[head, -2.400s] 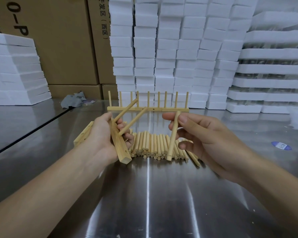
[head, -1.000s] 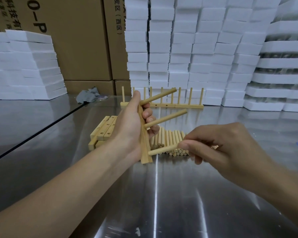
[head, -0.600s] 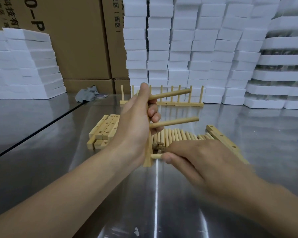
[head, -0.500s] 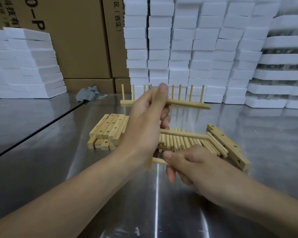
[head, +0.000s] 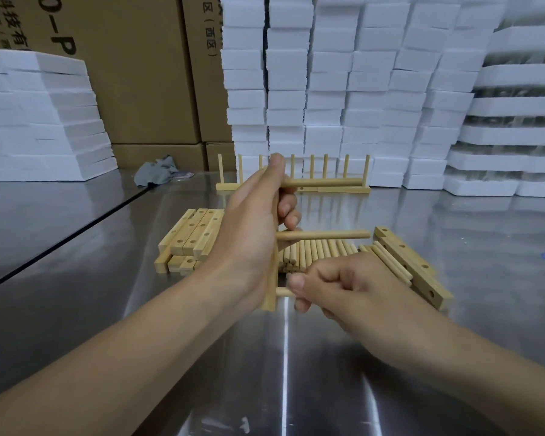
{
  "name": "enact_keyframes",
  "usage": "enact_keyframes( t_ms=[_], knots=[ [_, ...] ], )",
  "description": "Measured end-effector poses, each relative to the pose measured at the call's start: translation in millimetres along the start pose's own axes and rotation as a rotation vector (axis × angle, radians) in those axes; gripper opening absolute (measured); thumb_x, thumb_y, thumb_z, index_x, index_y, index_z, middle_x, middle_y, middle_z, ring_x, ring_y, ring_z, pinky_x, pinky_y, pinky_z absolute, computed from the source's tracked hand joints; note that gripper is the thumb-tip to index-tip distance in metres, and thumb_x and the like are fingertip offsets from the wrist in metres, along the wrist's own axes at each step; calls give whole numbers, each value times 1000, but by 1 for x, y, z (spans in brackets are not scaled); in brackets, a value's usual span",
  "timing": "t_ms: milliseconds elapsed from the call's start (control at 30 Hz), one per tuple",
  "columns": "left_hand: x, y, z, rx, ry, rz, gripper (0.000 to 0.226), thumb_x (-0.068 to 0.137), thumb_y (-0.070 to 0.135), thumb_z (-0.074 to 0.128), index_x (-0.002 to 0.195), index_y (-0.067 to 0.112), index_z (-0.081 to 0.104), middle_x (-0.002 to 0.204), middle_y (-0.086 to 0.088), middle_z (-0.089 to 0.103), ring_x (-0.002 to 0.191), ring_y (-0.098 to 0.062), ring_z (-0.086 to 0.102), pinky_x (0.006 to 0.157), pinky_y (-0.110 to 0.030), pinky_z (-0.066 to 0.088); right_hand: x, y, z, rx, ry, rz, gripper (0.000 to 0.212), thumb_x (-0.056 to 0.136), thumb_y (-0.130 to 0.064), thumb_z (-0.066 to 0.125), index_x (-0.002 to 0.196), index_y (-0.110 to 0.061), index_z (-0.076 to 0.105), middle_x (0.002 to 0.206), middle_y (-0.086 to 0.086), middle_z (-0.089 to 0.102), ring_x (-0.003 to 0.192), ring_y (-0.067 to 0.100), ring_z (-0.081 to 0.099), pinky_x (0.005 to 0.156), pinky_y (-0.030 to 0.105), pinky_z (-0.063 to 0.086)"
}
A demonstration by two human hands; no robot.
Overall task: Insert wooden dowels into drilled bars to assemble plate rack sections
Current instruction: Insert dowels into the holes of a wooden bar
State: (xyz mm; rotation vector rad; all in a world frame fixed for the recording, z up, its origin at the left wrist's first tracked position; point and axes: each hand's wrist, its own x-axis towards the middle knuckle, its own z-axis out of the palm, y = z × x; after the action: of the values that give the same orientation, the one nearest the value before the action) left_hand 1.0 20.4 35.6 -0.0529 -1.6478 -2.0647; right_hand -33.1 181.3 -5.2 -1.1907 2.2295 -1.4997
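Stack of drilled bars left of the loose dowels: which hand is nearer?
Left. The left hand, gripping an upright bar, is right next to the stack; the right hand pinches a dowel farther right.

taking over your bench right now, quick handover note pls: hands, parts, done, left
Left hand holds a drilled bar upright; right hand pinches a third dowel at its lower hole.
Done: top dowel and middle dowel are in the bar.
Loose dowels lie behind the hands, spare bars to their left, a finished section at the back.
Left: seat this dowel, then likely another bar.
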Motion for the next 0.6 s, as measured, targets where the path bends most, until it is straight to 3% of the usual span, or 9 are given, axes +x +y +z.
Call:
enact_keyframes(
  t_ms=[67, 200, 300, 400, 500, 600],
  knots=[
    [2, 2, -2, -42, -21, -34, 34, 106, 51, 58, 84, 26, 62, 69, 7, 47, 62, -9, 48, 59, -26, 41, 2, 1, -3, 141, -55, 90, 44, 94, -57, 65, 77, -18, 77, 51, -5, 35, 48, 14, 25, 46, 24, 23],
    [5, 3, -6, -101, -96, -84, 23, 100, 44, 68, 95, 23, 74, 80, 4, 58, 73, -9, 59, 69, -29, 50, 4, -2, -8, 232, -28, 94, 42, 93, -57, 68, 79, -19, 78, 52, -4, 33, 47, 13, 23, 44, 23, 22],
    [0, -5, 0, 38, -126, -76, 33, 103, 52, 60, 109, 25, 78, 92, -3, 59, 77, -12, 62, 59, -28, 50, 8, -9, -14, 278, 51, 97, 43, 93, -55, 71, 75, -17, 78, 51, -4, 30, 45, 11, 20, 44, 22, 21],
    [-7, -15, 7, 69, -146, -45, 38, 108, 55, 52, 110, 24, 73, 88, -3, 59, 79, -15, 59, 56, -27, 50, 4, -14, -17, 351, 17, 172, 41, 93, -50, 67, 73, -16, 77, 50, -5, 30, 42, 8, 22, 42, 18, 23],
    [-11, -17, 7, 70, -175, 14, 35, 101, 59, 54, 105, 27, 69, 79, 3, 56, 67, -11, 56, 50, -26, 51, -1, -18, -16, 502, -73, 321, 42, 96, -49, 66, 75, -15, 75, 51, -6, 28, 41, 7, 22, 39, 17, 23],
    [-10, -21, 6, 111, -159, 66, 38, 100, 60, 51, 102, 24, 64, 71, 3, 50, 56, -9, 50, 44, -25, 46, 1, -17, -17, 455, -85, 320, 38, 95, -49, 68, 78, -16, 76, 53, -7, 30, 43, 7, 23, 41, 17, 23]
  ],
)
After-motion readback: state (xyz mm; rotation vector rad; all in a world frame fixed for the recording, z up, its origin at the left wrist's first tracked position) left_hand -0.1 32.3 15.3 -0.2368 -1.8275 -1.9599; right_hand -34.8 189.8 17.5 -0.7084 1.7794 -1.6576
